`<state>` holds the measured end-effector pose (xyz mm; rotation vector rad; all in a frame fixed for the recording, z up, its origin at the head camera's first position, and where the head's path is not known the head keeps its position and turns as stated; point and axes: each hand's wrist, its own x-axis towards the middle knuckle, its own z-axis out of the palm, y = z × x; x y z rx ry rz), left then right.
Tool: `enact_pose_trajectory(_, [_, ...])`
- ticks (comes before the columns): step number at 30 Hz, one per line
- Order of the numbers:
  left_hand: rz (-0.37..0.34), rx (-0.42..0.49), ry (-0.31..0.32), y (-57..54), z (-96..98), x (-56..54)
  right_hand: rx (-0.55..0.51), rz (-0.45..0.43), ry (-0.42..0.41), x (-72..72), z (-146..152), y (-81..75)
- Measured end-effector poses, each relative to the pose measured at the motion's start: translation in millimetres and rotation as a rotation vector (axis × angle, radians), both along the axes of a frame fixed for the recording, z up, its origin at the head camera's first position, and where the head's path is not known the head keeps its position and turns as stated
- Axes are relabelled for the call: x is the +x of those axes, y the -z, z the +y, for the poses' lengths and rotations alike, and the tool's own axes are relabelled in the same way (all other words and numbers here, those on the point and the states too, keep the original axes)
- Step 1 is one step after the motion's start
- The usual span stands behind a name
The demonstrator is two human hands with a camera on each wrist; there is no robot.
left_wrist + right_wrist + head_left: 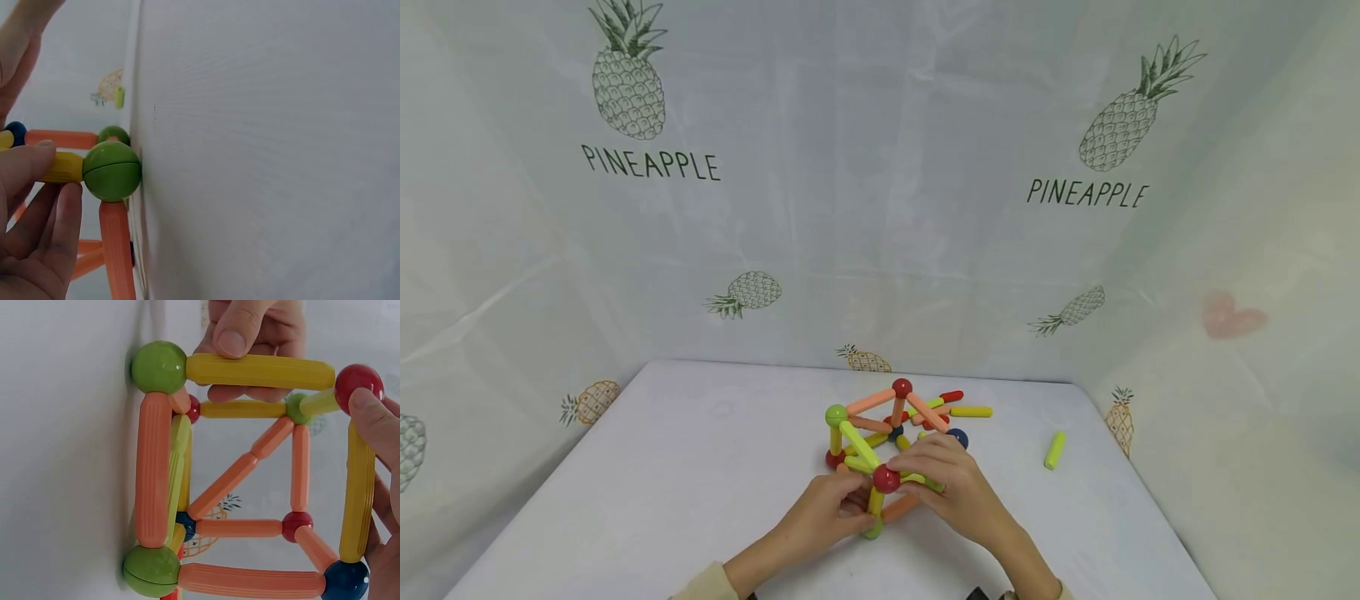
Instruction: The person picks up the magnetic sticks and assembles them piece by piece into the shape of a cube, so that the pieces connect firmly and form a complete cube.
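Observation:
A cube-like frame of coloured magnetic rods and balls stands on the white table. My left hand [820, 517] pinches its near yellow upright rod [262, 372] just above the green ball [112, 172] at the base. With thumb and fingers, my right hand [951, 483] grips the red ball [886, 478] on top of that rod; its thumb lies on the ball in the right wrist view. From the red ball another yellow rod [357, 494] runs to a blue ball [345, 580], alongside the right fingers. An orange rod [153, 469] joins two green balls along the bottom.
Behind the frame lie several loose rods, among them a yellow rod [972, 412] and a red rod [952, 396]. One lime rod [1055, 450] sits apart on the right. A pineapple-print curtain [880, 167] hangs behind and beside the table.

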<state>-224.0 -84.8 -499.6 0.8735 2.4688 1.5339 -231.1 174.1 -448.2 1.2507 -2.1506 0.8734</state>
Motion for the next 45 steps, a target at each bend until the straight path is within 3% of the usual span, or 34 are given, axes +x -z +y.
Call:
enact_pose_trajectory(23, [-0.005, -0.023, 0.031, -1.6, 1.2, -0.5, 0.021, 0.057, -0.015, 5.5, -5.9, 0.4])
enact_pose_trajectory(31, [-0.032, -0.046, 0.02, 0.1, 2.3, -1.4, -0.076, 0.043, 0.019, 2.4, 17.2, -15.8])
enact_pose_trajectory(35, [-0.054, -0.058, 0.018, 0.6, 3.6, -1.3, -0.089, 0.025, 0.158, -14.2, 50.7, -27.8])
enact_pose_trajectory(39, [-0.059, -0.06, 0.012, 1.2, 3.2, -0.6, 0.021, -0.037, 0.35, -40.8, 86.0, -34.7])
enact_pose_trajectory(45, [-0.07, -0.052, 0.009, 0.5, 1.5, 0.0, 0.178, -0.195, 0.527, -75.7, 140.7, -23.9])
